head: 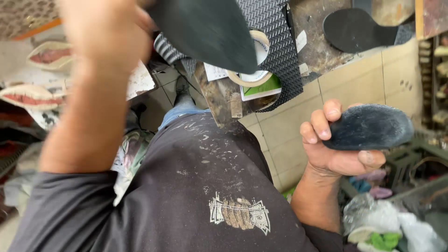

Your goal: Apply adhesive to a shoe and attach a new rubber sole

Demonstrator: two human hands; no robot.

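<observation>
Two hands (343,144), three black soles (368,127)

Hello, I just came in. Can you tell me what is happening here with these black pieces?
A person is holding two dark shoe-sole pieces. The right hand grips a black oval piece, fingers curled over its edge. The left hand is raised, blurred, holding a larger pointed black sole. Beyond lie a ribbed rubber sheet, a tape roll and another black sole on a worn bench.
</observation>
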